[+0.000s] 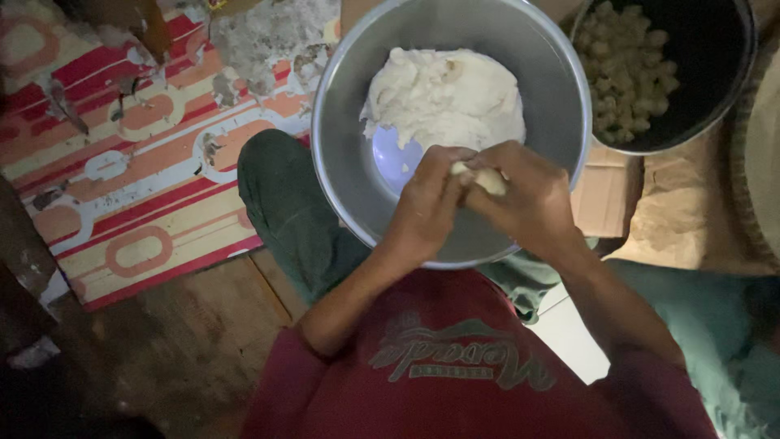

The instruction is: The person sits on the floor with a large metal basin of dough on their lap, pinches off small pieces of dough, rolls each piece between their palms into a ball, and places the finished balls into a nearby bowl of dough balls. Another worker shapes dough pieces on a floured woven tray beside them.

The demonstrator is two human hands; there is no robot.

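Left hand (426, 203) and right hand (528, 195): both pinched together around a small dough piece (486, 179), held over the near rim of a steel bowl (341, 162). Large dough mass (443, 97) inside bowl. Dark pot (715, 81) of dough balls (621, 69) at upper right. Brown cardboard box (601, 199) just beside bowl. Red-and-cream patterned mat (122, 179) at left.

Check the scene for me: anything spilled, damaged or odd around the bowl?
Nothing spilled: the dough sits inside the metal bowl. The patterned floor covering is worn, with patches torn away along its top edge near the bowl. Both hands work a small dough piece.
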